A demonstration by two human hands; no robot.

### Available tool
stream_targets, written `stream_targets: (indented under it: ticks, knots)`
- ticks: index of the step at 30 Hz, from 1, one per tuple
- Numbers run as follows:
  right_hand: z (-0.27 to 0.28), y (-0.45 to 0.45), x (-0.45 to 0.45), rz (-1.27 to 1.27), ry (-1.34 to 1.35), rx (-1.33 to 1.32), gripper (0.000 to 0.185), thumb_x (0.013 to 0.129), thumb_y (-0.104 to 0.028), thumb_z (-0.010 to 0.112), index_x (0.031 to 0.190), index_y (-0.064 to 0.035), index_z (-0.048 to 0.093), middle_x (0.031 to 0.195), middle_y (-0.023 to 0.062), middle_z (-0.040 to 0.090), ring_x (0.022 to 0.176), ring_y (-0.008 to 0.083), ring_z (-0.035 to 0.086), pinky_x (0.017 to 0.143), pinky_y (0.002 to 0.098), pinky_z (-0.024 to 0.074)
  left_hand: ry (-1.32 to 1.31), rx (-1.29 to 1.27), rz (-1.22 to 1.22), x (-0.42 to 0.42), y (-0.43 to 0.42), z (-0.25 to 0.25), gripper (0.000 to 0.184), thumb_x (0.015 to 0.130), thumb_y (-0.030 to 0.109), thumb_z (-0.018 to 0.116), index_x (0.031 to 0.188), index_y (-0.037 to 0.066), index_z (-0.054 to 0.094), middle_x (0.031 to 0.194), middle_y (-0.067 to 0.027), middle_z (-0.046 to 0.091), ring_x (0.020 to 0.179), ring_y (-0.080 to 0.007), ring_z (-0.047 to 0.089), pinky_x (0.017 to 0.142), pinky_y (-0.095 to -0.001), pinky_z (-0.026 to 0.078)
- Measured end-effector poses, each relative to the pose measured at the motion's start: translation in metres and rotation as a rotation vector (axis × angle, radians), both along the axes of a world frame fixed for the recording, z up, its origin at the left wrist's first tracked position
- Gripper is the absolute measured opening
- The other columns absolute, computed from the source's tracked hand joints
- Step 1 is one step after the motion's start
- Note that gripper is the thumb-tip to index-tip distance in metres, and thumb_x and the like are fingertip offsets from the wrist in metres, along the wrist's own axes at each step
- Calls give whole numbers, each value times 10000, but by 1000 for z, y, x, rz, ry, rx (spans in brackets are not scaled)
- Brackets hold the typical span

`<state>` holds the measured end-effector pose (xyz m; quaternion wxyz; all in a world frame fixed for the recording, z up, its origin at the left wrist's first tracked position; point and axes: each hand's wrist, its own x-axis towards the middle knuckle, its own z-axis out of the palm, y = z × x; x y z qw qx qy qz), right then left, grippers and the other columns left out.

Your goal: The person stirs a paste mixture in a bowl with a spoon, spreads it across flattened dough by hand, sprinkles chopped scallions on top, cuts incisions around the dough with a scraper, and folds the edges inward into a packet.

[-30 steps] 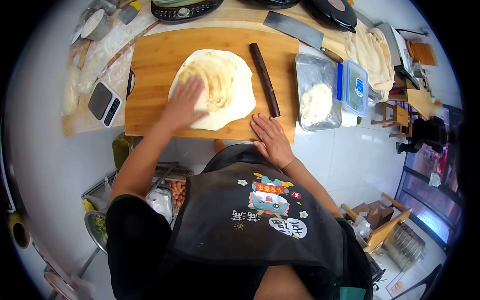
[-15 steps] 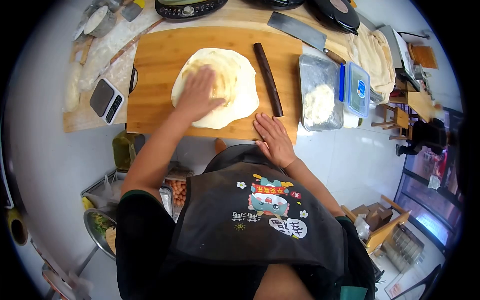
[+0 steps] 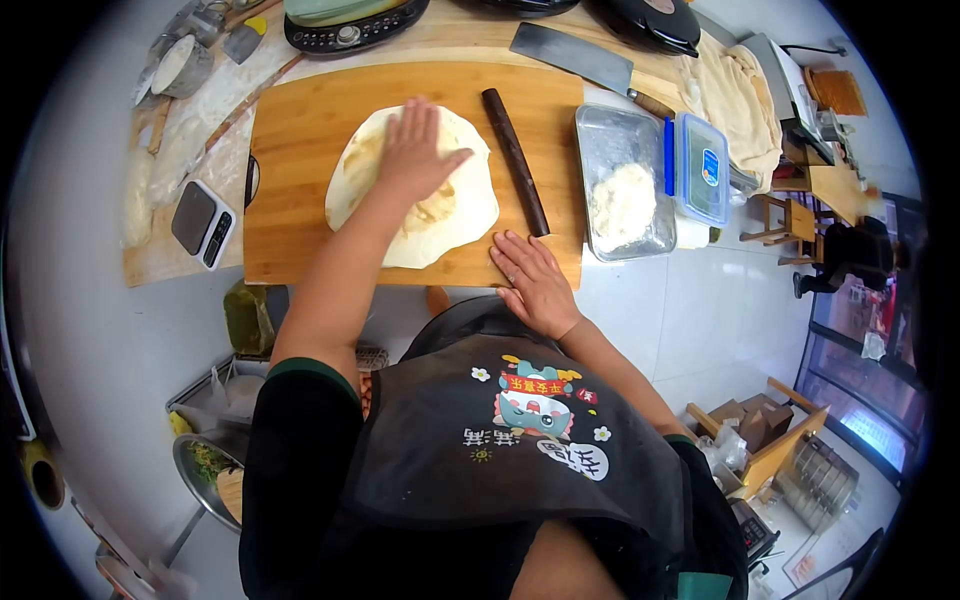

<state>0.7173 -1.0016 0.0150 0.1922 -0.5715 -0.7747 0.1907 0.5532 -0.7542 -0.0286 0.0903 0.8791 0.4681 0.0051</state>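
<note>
A thin, flat sheet of pale dough lies on the wooden board, with a brownish, oily-looking smear over its middle. My left hand is laid flat on the far part of the dough, palm down, fingers stretched out and thumb apart. At the near edge of the board rests my right hand, palm down with its fingers extended and nothing in it. Just beyond its fingertips is a dark rolling pin, lying at a slant to the right of the dough.
Right of the board stands a glass container with a white doughy mass, beside a blue-edged lid. A cleaver lies behind. Left are a digital scale and a floured surface. An electric appliance stands at the back.
My left hand has slid right and away from me across the dough. My right hand stays at the board's near edge. The whole view has shifted slightly.
</note>
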Motion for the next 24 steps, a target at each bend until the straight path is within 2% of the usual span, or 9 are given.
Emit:
stream_targets:
  ticks: [3,10,13,16,19,24]
  knots:
    - [-1,0,1,11,-4,9,588,864,-192,654,1400,-36,472,1488,127,429,1409,301,356,1169,474,265,-15,59,-213,11,-27,-3,965,929,694,368,1549,-4,122,1633,-179,72,1519,-293,21,1219,-448,23]
    - [-4,-1,3,20,1,19,575,871,-196,649,1391,-20,479,1491,138,425,1412,304,354,1175,474,254,-48,-117,-576,-46,-113,36,899,929,632,448,1529,0,228,1617,-172,170,1509,-291,118,1217,-464,75]
    - [-5,-2,3,33,-1,-10,581,898,-216,609,1432,-56,445,1512,125,397,1428,310,325,1185,477,221,-206,-170,-652,-76,-128,36,876,877,528,597,1499,-6,288,1587,-206,232,1495,-321,164,1206,-488,115]
    - [-5,-2,1,17,-11,-16,586,896,-212,609,1436,-60,439,1514,125,394,1428,311,323,1184,476,223,-56,-75,-607,-70,-105,44,856,881,529,596,1492,2,310,1587,-188,245,1495,-302,173,1206,-490,111]
    - [-2,-1,-1,7,-21,4,584,869,-192,651,1404,-40,471,1487,141,428,1407,318,357,1176,474,253,-31,52,-437,-54,-80,20,869,917,649,448,1525,53,277,1617,-122,203,1505,-244,145,1213,-472,77]
    - [-2,-1,-4,4,-35,12,590,860,-178,659,1402,-41,473,1490,134,431,1411,315,355,1168,476,263,50,138,-232,-55,-31,11,856,944,670,363,1544,73,238,1629,-98,176,1512,-208,114,1215,-477,45]
